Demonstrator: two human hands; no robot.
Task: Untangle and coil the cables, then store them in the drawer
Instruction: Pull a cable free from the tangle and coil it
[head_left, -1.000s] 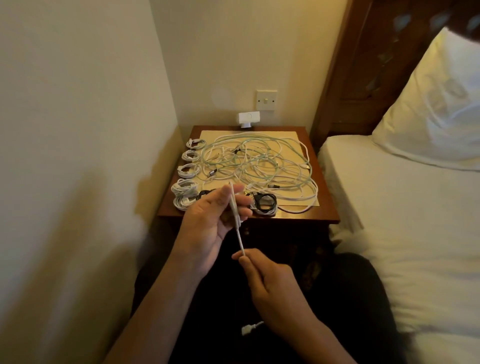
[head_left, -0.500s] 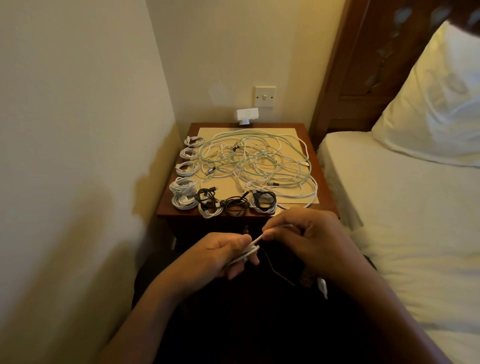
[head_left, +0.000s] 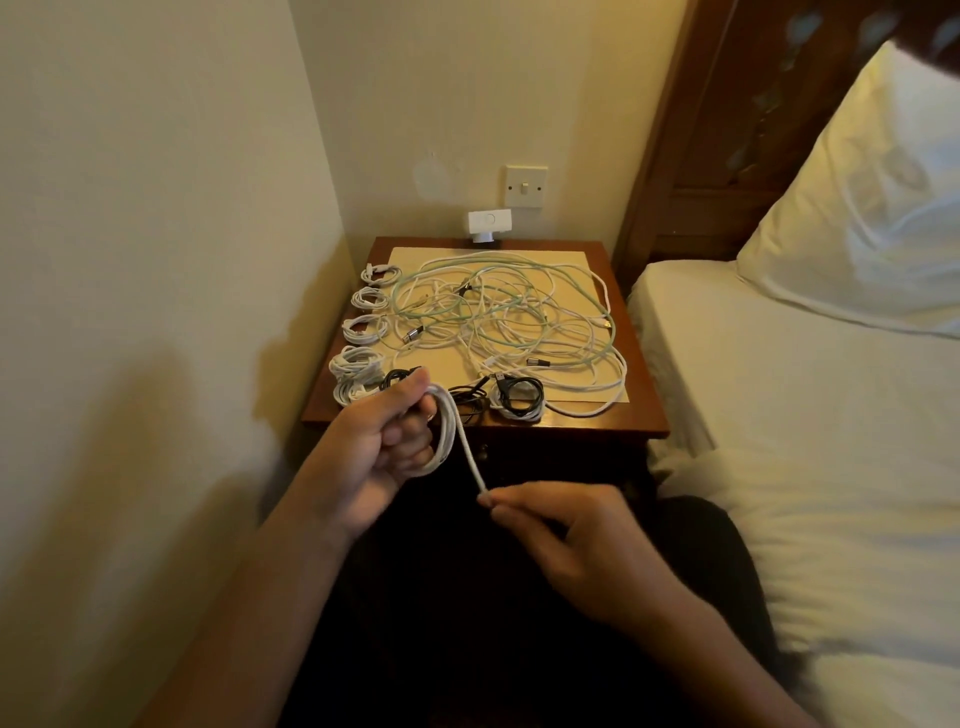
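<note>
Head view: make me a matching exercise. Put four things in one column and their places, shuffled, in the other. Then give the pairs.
Things
1. white cable
2. tangled heap of cables
3. white coiled bundles
4. light switch

Places
A. on the wall behind the nightstand
B. in a row along the nightstand's left edge
C. spread over the cream mat
D. looped in the left hand, with its free length pinched by the right hand

Pairs: 1-D, 2-C, 3-B, 4-A
</note>
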